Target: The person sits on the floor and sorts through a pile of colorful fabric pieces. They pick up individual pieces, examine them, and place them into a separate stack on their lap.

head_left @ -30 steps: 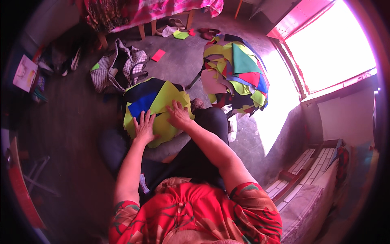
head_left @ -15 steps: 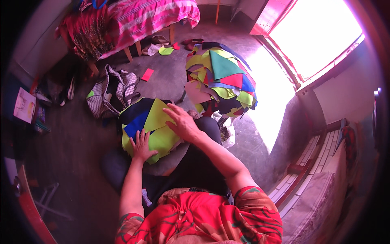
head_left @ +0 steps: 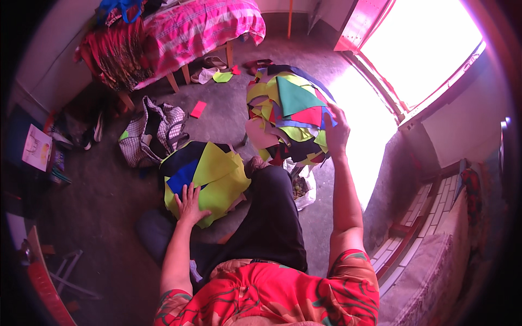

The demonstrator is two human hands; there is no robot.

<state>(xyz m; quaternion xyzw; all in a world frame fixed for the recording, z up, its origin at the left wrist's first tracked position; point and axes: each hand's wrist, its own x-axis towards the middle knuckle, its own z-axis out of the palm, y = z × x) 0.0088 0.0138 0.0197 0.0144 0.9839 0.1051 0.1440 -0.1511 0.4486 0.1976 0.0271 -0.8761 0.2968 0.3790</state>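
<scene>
1. Overhead, the bed [head_left: 206,27] with its pink checked cover runs off the top edge of the view; what lies under it is dark.
2. Beside the bright doorway, a heap of coloured fabric pieces [head_left: 288,117] sits on the floor; the right hand [head_left: 337,133] rests open against its right side, grasping nothing.
3. Nearer the person's knee lies a smaller stack of yellow-green and blue pieces [head_left: 209,179]; the left hand [head_left: 190,204] presses flat on its near edge, fingers spread.
4. A checked cloth bag [head_left: 147,136] slumps open left of that stack, contents unclear.
5. A white plastic bag [head_left: 302,187] holds something brownish, too small to identify.
</scene>
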